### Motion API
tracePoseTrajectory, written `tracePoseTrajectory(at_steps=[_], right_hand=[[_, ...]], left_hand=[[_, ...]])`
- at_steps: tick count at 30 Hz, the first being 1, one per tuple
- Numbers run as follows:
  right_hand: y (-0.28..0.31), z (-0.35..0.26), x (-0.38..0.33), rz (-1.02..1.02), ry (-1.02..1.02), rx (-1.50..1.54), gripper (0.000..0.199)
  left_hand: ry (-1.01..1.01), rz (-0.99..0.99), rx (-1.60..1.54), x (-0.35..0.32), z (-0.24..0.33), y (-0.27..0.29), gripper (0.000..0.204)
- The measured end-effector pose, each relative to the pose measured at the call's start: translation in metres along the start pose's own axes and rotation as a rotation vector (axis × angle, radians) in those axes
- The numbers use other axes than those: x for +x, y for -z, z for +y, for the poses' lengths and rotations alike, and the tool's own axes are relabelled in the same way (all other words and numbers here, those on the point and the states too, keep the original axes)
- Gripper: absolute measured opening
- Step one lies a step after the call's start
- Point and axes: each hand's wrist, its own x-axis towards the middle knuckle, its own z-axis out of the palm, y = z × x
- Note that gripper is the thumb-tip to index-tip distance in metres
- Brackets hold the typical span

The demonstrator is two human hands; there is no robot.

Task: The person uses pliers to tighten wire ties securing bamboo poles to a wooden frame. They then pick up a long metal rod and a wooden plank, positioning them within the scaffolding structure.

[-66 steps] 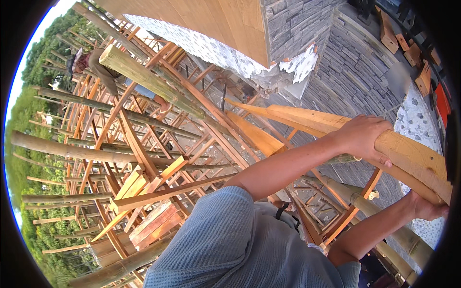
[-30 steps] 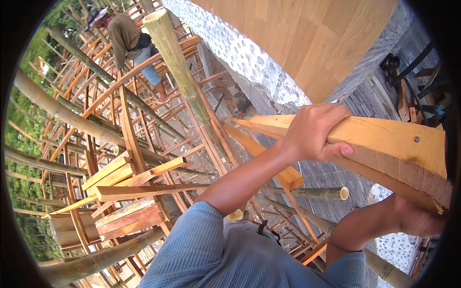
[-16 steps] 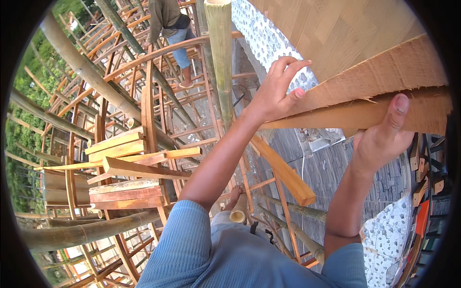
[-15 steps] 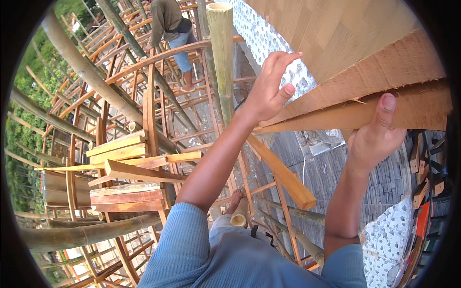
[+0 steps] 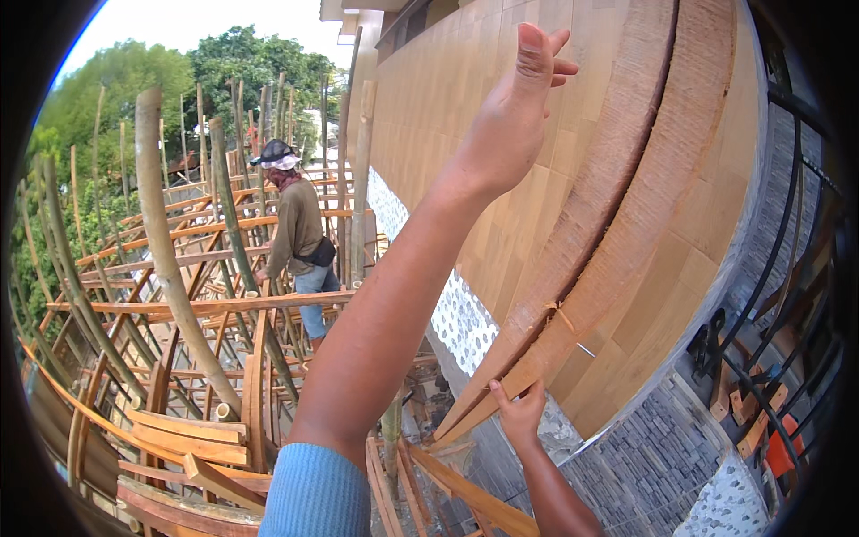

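Two rough-sawn, reddish-brown planks (image 5: 640,228), divided by a dark gap, are slanted before the tiled wall (image 5: 429,107), clamped low by the right hand (image 5: 523,416); the left hand (image 5: 510,130) is raised, its fingers loosely apart.

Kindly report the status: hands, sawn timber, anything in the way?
Left hand raised, empty. Right hand grips sawn timber low. Timber slanted, dark lengthwise gap. Wood-look tiled wall behind may obstruct.

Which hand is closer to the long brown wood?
Right. The right hand touches the long brown wood near its lower end. The left hand is raised to its left in the picture, with a visible gap between.
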Motion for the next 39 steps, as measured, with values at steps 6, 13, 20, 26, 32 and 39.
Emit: tracePoseTrajectory(at_steps=[6,13,20,26,32,39], right_hand=[[-0.013,0.039,-0.001,-0.031,-0.015,-0.05,0.061],[-0.023,0.086,-0.016,-0.072,-0.117,-0.07,0.064],[-0.011,0.088,-0.045,-0.261,-0.114,-0.497,0.066],[0.137,-0.07,-0.041,-1.06,-0.569,-0.083,0.047],[0.167,-0.18,0.032,-0.263,0.136,0.2,0.07],[0.089,-0.212,0.132,-0.331,0.398,0.205,0.104]], left_hand=[[0.124,-0.101,-0.177,-0.009,-0.015,-0.019,0.112],[0.234,0.148,-0.113,-0.053,-0.028,-0.046,0.082],[0.283,0.271,-0.087,-0.107,-0.05,-0.051,0.072],[0.379,0.234,0.019,-0.18,-0.091,-0.035,0.071],[0.408,0.193,0.014,-0.244,-0.115,-0.063,0.092],[0.499,0.087,0.032,-0.312,-0.145,-0.093,0.092]])
